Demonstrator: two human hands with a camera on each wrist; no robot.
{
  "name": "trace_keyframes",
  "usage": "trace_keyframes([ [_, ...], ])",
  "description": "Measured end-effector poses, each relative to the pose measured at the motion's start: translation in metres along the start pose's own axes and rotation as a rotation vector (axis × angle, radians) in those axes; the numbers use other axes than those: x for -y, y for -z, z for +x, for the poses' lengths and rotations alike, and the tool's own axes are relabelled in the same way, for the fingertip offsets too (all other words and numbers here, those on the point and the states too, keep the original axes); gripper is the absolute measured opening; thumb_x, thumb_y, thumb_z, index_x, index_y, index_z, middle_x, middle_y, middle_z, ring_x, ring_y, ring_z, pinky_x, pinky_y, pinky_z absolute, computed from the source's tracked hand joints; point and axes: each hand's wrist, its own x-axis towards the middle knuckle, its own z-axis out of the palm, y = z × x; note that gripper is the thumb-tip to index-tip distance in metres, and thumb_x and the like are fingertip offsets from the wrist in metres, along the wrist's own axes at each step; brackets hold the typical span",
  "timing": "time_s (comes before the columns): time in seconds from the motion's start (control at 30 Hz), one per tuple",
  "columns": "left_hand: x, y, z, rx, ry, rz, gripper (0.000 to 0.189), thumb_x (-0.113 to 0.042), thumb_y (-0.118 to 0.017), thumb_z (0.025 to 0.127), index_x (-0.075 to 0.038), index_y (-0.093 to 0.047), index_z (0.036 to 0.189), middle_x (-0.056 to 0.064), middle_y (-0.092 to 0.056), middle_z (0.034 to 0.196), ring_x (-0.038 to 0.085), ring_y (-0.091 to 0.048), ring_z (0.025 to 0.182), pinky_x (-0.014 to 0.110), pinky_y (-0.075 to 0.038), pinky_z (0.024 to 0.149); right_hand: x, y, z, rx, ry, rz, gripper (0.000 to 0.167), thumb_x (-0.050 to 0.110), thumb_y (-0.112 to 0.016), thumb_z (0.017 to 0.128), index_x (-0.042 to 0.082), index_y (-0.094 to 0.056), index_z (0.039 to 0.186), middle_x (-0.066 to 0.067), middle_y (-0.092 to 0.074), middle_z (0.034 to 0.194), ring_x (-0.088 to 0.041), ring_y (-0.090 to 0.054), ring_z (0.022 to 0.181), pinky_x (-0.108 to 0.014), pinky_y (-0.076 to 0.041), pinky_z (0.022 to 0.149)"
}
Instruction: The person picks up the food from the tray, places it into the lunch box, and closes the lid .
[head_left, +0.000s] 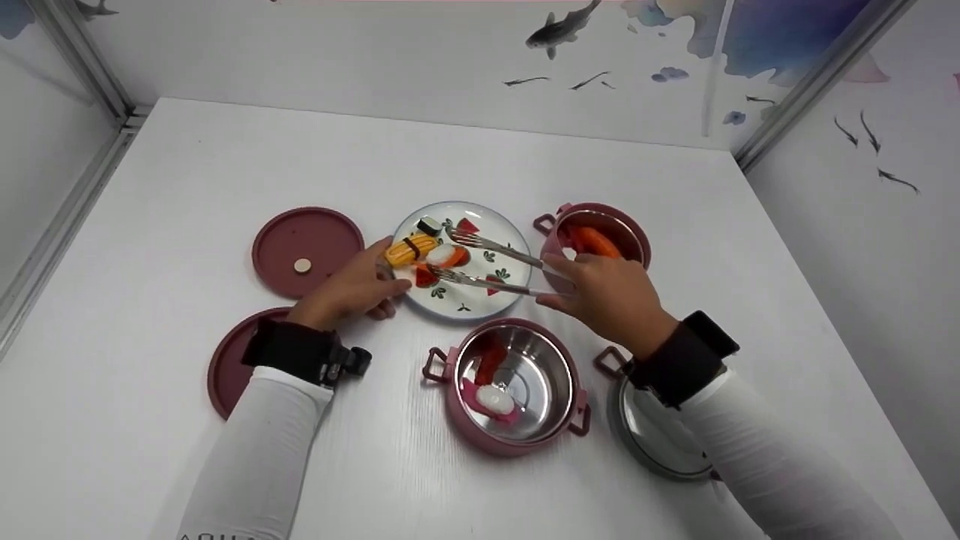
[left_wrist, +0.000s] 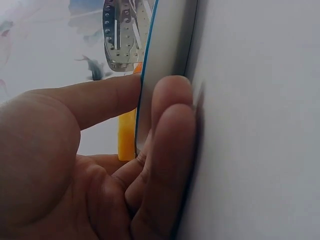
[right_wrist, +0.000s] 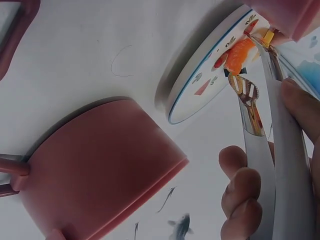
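My left hand (head_left: 355,283) grips the left edge of a white patterned plate (head_left: 480,304), its thumb at the rim and fingers against the underside. In my right hand (head_left: 611,300) is a pair of metal tongs (head_left: 510,287) with pale handles, their tips spread over the plate. Between the tips lies an orange-and-white piece of toy sushi (head_left: 448,256); the right wrist view shows the tips close around its orange top (right_wrist: 239,55). Left of it on the plate are a yellow piece with a dark band (head_left: 411,249) and a small dark-green-and-white roll (head_left: 430,226).
A pink pot (head_left: 517,448) in front contains red and pink-and-white toy pieces. Another pink pot (head_left: 641,232), holding orange pieces, stands behind my right hand. Two maroon lids (head_left: 307,232) (head_left: 225,375) lie at left, a glass lid (head_left: 664,435) under my right forearm.
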Motion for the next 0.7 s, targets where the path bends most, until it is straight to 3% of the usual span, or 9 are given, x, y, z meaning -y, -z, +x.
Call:
trace_keyframes([
  [0.47,0.0017,-0.0009,-0.0004,0.005,-0.015,0.013,0.089,-0.018,-0.062,0.099,-0.023,0.0,0.163,0.016,-0.059,0.106,0.017,-0.064,0.066,0.027,-0.057,0.059,0.0012,-0.0042,0.0033,0.056,-0.012,0.077,0.054,0.047,-0.074,0.087,0.017,-0.068,0.131,-0.008,-0.078,0.099,-0.024,-0.07,0.081,-0.046,-0.061,0.07],
  [0.7,0.0008,-0.0008,-0.0011,-0.009,-0.019,0.013,0.089,-0.019,-0.063,0.099,-0.025,-0.001,0.163,0.016,-0.06,0.102,0.018,-0.064,0.065,0.027,-0.056,0.059,0.0008,-0.0052,-0.0016,0.046,-0.027,0.109,0.049,0.044,-0.077,0.087,0.019,-0.071,0.128,-0.007,-0.077,0.091,-0.021,-0.065,0.073,-0.04,-0.057,0.061],
])
